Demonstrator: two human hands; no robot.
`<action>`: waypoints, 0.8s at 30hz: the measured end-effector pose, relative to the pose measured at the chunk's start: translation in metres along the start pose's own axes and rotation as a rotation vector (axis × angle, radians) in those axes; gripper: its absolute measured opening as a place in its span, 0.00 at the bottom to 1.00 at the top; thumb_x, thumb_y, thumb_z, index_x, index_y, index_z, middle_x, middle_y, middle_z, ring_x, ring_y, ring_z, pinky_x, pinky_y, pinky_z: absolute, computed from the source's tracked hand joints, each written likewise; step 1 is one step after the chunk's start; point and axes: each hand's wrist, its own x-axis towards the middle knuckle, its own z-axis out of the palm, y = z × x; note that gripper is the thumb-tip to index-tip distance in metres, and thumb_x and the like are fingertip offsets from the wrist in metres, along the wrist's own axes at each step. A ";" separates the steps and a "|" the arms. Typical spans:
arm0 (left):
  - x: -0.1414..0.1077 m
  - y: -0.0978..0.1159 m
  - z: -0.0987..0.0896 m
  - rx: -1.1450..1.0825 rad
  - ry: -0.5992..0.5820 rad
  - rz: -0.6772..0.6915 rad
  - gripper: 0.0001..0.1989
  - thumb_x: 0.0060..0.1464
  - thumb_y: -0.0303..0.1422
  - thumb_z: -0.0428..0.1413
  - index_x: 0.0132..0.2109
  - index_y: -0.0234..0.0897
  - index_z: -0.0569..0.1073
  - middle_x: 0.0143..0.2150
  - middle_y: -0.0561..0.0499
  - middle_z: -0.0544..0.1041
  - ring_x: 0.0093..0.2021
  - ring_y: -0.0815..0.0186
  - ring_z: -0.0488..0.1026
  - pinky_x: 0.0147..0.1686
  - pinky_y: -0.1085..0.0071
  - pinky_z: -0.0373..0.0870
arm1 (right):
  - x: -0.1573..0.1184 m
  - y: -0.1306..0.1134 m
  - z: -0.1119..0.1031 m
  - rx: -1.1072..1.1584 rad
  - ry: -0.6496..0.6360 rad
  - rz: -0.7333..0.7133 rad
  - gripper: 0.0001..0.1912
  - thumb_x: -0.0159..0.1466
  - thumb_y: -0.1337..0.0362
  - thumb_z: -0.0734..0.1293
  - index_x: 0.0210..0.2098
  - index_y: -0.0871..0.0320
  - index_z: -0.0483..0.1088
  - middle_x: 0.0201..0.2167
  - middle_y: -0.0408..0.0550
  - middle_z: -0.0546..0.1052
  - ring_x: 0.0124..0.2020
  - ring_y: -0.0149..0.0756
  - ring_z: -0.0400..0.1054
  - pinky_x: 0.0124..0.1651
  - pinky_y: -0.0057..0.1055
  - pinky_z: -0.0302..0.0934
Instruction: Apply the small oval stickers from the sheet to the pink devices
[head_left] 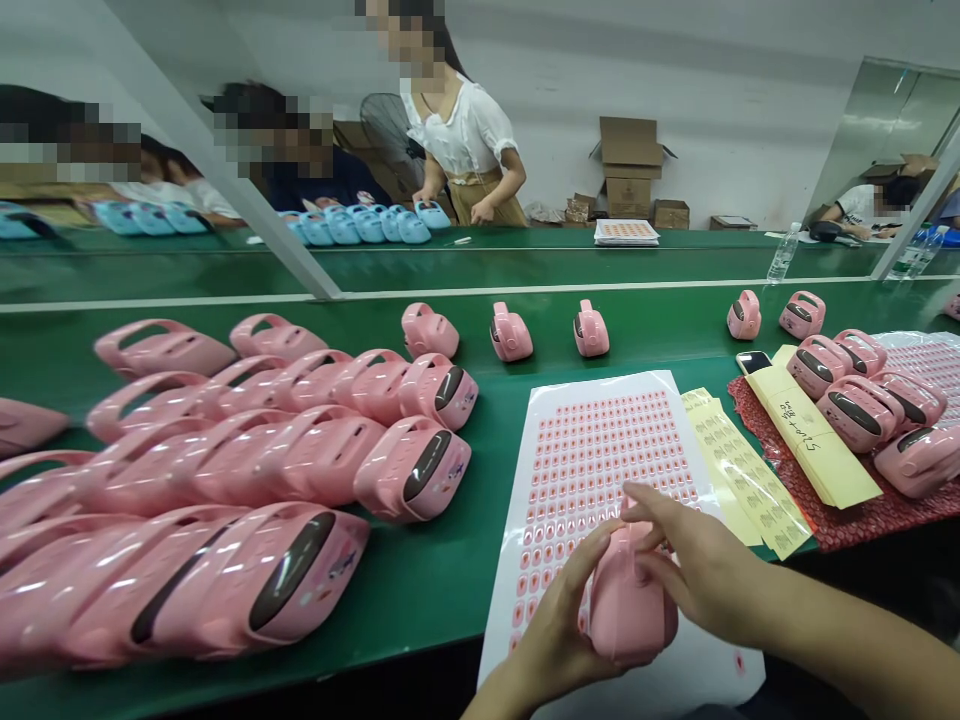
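Observation:
A pink plastic handled device [630, 600] sits between my hands, above the lower part of a white sheet of small pink-red stickers [517, 440]. My left hand [555, 640] cups it from below and the left. My right hand [694, 555] lies over its upper right side, with the fingers spread and reaching over the stickers. Much of the device is hidden by my fingers. Rows of matching pink devices [315, 460] stand on the green bench [442, 580] to the left. More lie on a red bubble-wrap bag [840, 510] to the right.
Yellow label strips [739, 470] and a yellow paper pad [810, 440] lie beside the sheet, near a phone [754, 362]. Across a raised white rail, co-workers handle blue devices [367, 225] at a far green bench. Cardboard boxes [630, 170] and a fan [390, 145] stand behind them.

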 end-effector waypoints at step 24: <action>-0.004 0.012 0.009 0.287 -0.219 0.278 0.48 0.23 0.20 0.69 0.55 0.53 0.69 0.55 0.36 0.71 0.53 0.39 0.69 0.47 0.47 0.67 | -0.009 0.036 0.034 0.309 0.113 0.160 0.27 0.65 0.65 0.56 0.62 0.53 0.45 0.49 0.53 0.68 0.53 0.39 0.63 0.55 0.41 0.59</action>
